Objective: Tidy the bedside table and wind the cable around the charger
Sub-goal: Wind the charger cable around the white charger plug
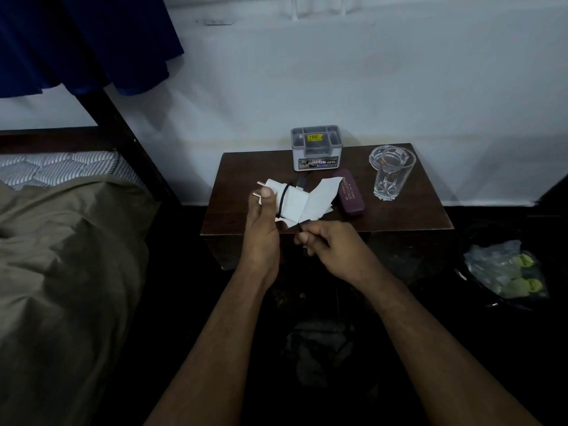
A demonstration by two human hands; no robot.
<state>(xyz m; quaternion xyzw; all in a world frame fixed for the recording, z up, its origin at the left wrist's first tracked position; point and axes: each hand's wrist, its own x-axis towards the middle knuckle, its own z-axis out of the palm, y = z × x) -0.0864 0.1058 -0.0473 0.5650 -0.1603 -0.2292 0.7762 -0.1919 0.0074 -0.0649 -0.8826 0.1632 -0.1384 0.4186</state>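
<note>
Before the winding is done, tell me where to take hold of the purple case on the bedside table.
Grip the purple case across its narrow width near the middle, coming from above on the near right. It lies flat and elongated on the bedside table, angled front to back. White paper crowds its left side, and the drinking glass stands close on the right, so keep fingers tight.

Head camera looks forward and down, close over the bedside table.
</note>
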